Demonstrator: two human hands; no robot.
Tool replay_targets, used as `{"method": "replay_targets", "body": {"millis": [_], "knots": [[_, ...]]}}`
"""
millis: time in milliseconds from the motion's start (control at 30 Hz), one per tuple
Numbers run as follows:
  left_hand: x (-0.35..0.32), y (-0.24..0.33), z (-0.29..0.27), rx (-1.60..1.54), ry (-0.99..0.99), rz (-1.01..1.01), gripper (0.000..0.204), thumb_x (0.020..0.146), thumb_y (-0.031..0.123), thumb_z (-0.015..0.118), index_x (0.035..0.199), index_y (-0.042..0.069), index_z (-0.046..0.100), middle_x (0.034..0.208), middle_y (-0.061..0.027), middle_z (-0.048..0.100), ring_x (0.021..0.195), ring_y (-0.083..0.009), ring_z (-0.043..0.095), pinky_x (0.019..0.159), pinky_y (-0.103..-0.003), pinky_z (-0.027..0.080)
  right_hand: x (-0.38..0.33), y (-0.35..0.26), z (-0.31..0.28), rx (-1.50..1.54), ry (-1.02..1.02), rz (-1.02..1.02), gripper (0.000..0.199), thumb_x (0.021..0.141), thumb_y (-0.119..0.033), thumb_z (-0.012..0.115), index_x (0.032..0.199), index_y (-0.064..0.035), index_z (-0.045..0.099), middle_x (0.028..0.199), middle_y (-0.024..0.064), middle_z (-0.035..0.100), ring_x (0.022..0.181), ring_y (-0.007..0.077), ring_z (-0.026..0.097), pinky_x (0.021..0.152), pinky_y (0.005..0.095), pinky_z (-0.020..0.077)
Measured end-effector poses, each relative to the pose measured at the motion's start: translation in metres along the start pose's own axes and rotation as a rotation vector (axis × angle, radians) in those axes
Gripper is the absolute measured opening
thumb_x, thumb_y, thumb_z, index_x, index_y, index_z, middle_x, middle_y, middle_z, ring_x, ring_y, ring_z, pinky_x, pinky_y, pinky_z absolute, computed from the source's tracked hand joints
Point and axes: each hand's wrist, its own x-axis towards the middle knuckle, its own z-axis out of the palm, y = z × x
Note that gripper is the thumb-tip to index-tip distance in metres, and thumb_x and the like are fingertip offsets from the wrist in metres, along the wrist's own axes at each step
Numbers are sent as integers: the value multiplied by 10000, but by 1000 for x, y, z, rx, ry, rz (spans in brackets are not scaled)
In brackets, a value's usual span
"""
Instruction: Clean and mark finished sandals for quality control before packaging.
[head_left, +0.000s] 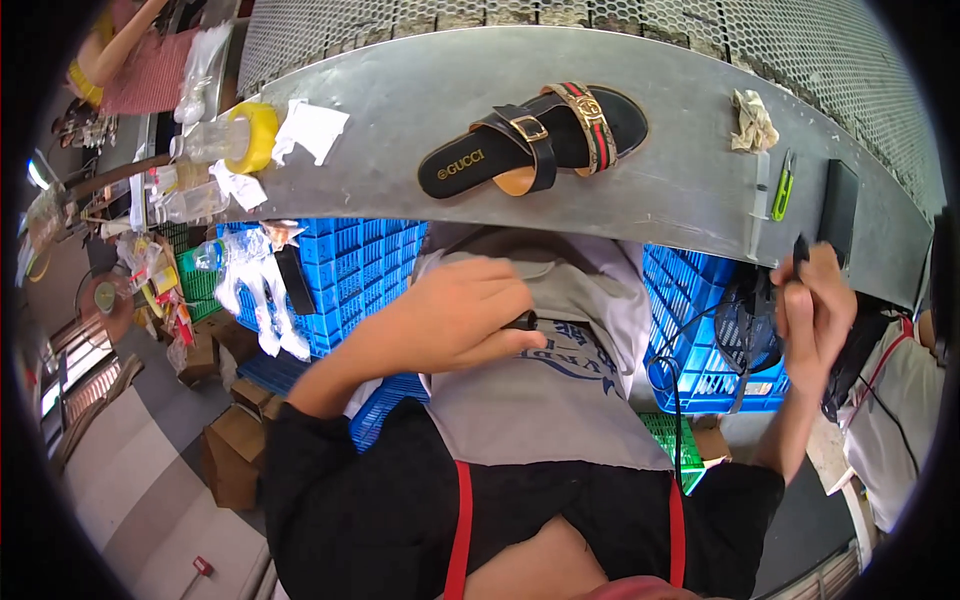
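Observation:
My left hand [455, 315] is curled over my lap, closed on a small dark object [522, 321] whose tip pokes out by my fingers. My right hand [815, 305] is raised at the table's near edge, pinching a small black thing [800, 248] between thumb and fingers. A black sandal [535, 135] with a gold buckle and a striped strap lies on the grey metal table [400, 130] ahead of both hands. A grey apron [540, 390] covers my lap.
On the table lie a yellow tape roll [255, 135], white paper scraps [310, 128], a crumpled rag [752, 122], a syringe [760, 205], green snips [783, 188] and a black flat device [838, 210]. Blue crates [345, 270] stand under it. Another person sits at right [900, 400].

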Motion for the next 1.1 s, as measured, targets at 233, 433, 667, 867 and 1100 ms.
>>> {"method": "replay_targets", "body": {"millis": [233,433,667,867,1100], "knots": [[83,10,24,316,572,170,406,918,472,632,839,79,567,1145,-69,692,1232,-295,596,1087,-595,346,72,18,100,1385,484,466,361,988,-160,586,1320,-89,464,1030,203,644,808,277,655,593,363,528],[131,-27,43,551,618,32,407,939,498,585,847,102,590,1227,-39,686,1286,-245,570,1116,-708,209,77,73,109,1036,326,294,214,996,-170,586,1146,-35,513,891,120,621,742,152,627,547,263,494],[144,-46,63,606,677,-19,477,1023,561,423,849,150,590,1170,-14,725,1156,-205,659,1105,-564,324,93,71,121,686,360,464,211,894,60,662,1069,10,556,879,105,660,732,125,677,605,252,575],[146,-47,63,608,667,-27,447,1037,541,411,859,158,556,1147,-5,735,1139,-209,670,1102,-560,320,95,73,124,504,322,451,182,869,37,723,1015,14,617,885,86,694,811,105,685,688,240,565],[148,-49,64,627,676,-21,443,1030,542,428,858,154,557,1105,-7,749,1109,-219,687,1101,-559,315,96,75,125,438,296,444,158,872,15,732,1008,12,652,883,78,707,814,82,676,703,223,541]]}}
